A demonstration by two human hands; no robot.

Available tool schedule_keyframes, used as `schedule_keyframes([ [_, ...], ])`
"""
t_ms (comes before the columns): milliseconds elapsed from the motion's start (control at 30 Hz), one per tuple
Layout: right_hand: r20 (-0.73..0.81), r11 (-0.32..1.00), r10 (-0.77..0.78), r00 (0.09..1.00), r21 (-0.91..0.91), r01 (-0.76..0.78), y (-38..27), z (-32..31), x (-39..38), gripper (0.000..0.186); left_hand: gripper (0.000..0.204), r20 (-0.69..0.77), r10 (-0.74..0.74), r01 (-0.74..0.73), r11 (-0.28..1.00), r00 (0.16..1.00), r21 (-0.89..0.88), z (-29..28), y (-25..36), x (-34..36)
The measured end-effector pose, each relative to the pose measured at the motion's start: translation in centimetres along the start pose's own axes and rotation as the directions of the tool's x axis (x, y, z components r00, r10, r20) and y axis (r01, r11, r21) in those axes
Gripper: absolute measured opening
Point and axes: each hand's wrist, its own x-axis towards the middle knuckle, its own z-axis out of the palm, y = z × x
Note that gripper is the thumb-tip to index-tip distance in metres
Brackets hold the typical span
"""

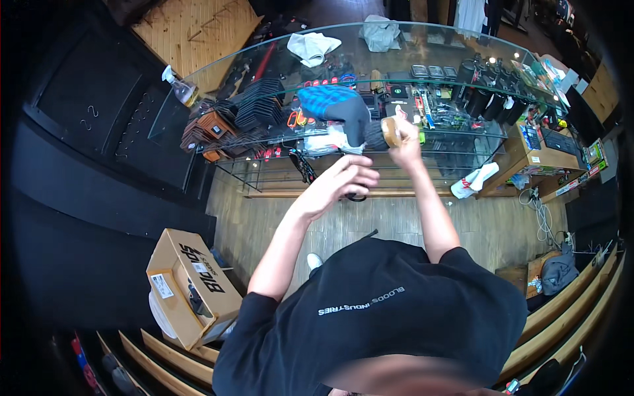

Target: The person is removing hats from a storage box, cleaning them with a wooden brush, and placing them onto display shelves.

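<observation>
In my right hand [404, 142] is a brush with a rounded wooden back [390, 132] and dark bristles [374, 134]. The bristles point left, close to a soft-looking blue plaid and dark grey item [343, 109] on the glass counter; whether they touch it I cannot tell. That item bends down toward the counter's near edge, and its exact kind is unclear. My left hand [340, 181] hovers nearer to me, fingers apart and slightly bent, with nothing in it. Below the plaid item lie clear plastic packages [323, 144].
The glass display counter [228, 72] holds dark folded-looking goods [261, 105], a spray bottle [181, 88], a white cloth [313, 47], a grey plastic bag [380, 33] and black bottles [472, 99]. An open cardboard box [218, 284] stands at lower left. Cables [543, 214] lie at right.
</observation>
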Motion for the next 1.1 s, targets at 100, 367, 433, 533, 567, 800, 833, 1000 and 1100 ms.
schedule_keyframes([
  [100, -0.007, 0.998, 0.002, 1.0, -0.062, -0.002, 0.5, -3.7, 1.7, 0.013, 0.026, -0.107, 0.175, -0.121, 0.915, 0.979, 0.386, -0.2, 1.0, 0.5],
  [367, -0.059, 0.633, 0.447, 0.892, 0.726, -0.269, 1.6, -2.7, 2.9, 0.056, 0.075, -0.293, 0.342, -0.28, 0.931, 0.893, 0.234, -5.8, 6.4, 3.0],
  [433, -0.021, 0.583, 0.5, 0.866, 0.747, -0.319, 1.7, -1.6, 3.0, 0.06, 0.065, -0.278, 0.303, -0.313, 0.95, 0.912, 0.008, -5.8, 6.3, 3.8],
  [533, -0.053, 0.591, 0.445, 0.894, 0.767, -0.249, 1.4, 0.7, 2.9, 0.059, 0.043, -0.383, 0.384, -0.301, 0.918, 0.84, 0.259, -5.1, 6.0, 5.2],
  [567, -0.035, 0.581, 0.444, 0.895, 0.772, -0.258, 1.2, 1.3, 2.9, 0.061, 0.046, -0.499, 0.344, -0.215, 0.93, 0.796, 0.297, -4.9, 6.1, 5.9],
  [800, 0.125, 0.655, 0.415, 0.901, 0.646, -0.392, 0.2, 1.4, 3.5, 0.057, 0.04, -0.578, 0.467, -0.21, 0.865, 0.669, 0.456, -7.2, 6.3, 8.1],
  [833, 0.142, 0.66, 0.41, 0.901, 0.636, -0.4, 0.2, 1.2, 3.3, 0.057, 0.037, -0.556, 0.544, -0.275, 0.824, 0.629, 0.495, -7.8, 5.8, 8.4],
  [1000, 0.24, 0.654, 0.478, 0.845, 0.544, -0.525, 0.7, 0.3, 1.8, 0.054, 0.049, -0.615, 0.603, 0.051, 0.692, 0.507, 0.72, -10.3, 5.5, 9.1],
  [1100, 0.182, 0.489, 0.422, 0.888, 0.779, -0.392, 0.0, -2.3, 2.1, 0.046, 0.042, -0.539, 0.644, 0.218, 0.512, 0.543, 0.831, -10.8, 8.0, 7.3],
])
